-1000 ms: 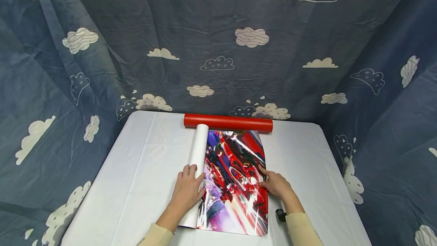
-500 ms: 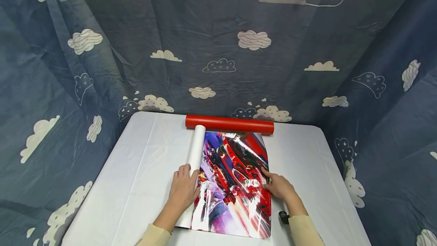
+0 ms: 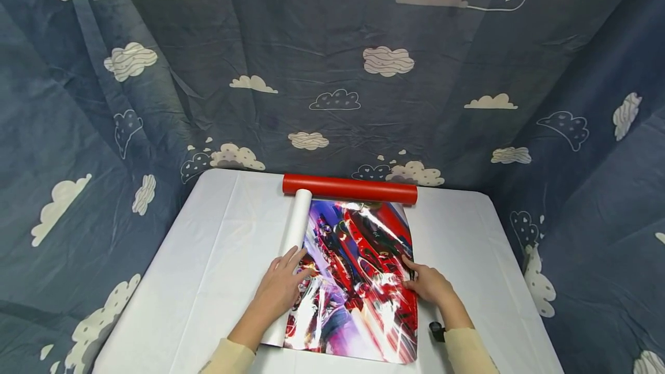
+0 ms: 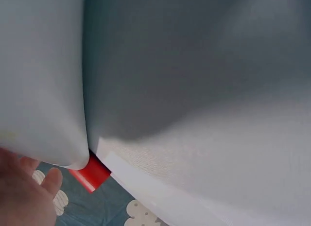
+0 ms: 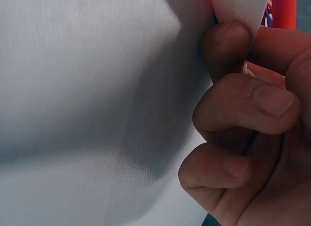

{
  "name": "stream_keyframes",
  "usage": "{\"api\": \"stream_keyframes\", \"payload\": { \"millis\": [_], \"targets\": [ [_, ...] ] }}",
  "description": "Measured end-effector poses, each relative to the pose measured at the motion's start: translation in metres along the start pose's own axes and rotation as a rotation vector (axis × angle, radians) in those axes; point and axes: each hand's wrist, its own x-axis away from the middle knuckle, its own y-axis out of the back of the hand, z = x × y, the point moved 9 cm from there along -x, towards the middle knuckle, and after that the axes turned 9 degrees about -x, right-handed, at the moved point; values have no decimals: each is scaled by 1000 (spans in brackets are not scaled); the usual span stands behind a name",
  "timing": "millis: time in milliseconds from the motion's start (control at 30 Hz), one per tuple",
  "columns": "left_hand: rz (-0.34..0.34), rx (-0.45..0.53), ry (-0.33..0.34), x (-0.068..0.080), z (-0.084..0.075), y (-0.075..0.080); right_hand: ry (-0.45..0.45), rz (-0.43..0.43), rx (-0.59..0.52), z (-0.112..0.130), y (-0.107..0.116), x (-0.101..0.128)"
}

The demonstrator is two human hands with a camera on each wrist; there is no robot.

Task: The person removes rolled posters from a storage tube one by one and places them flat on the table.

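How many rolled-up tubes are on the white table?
2. A red roll lies across the table's far edge. A white roll, the poster's curled left edge, sits under the left hand. No others are visible.

Glossy, reflective poster (image 3: pixel 358 281) with matt white paper back, on a smooth white tablecloth (image 3: pixel 208 270)

no readable text, labels, or numbers

A makeshift recording booth: cloud-print curtains (image 3: pixel 332 74) (hung on three sides) enclose a white-covered table (image 3: pixel 208 270).
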Motion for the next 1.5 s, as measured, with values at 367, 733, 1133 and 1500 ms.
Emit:
{"api": "stream_keyframes", "payload": {
  "millis": [367,733,1133,1500],
  "targets": [
    [0,-40,-21,2,13,6,-12,9,-5,-8,8,2],
    [-37,-24,58,2,21,10,-26,10,15,-14,11,1],
    [-9,-103,183,6,38,1,-20,5,23,-25,20,2],
    [-57,-115,191,14,44,5,-32,13,5,-34,23,4]
  ]
}}
